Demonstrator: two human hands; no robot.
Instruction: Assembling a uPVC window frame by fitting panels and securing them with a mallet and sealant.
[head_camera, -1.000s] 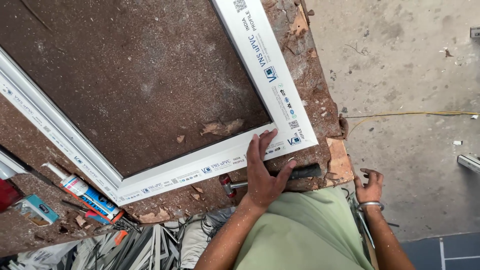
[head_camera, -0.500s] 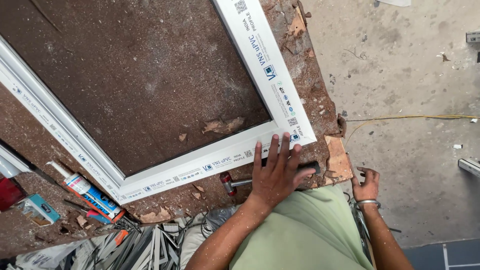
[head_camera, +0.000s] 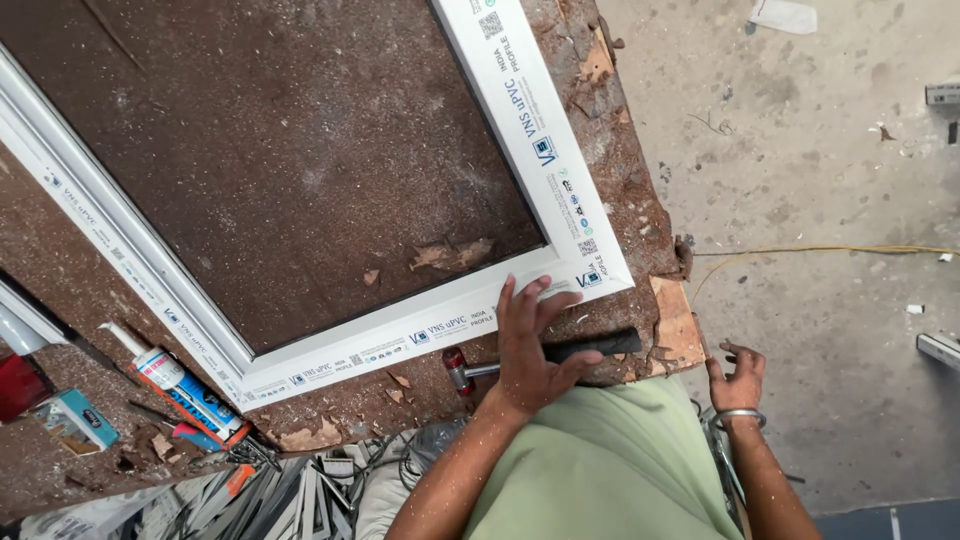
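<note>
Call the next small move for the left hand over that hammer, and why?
Probably curl the fingers and close on the hammer's black handle. The left hand lies flat across the hammer, fingertips on the white frame, not gripping. The right hand hangs empty off the bench edge.

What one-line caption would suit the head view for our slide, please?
Left hand spread over a hammer beside a white window frame on a worn brown table; right hand off the table's edge.
</note>
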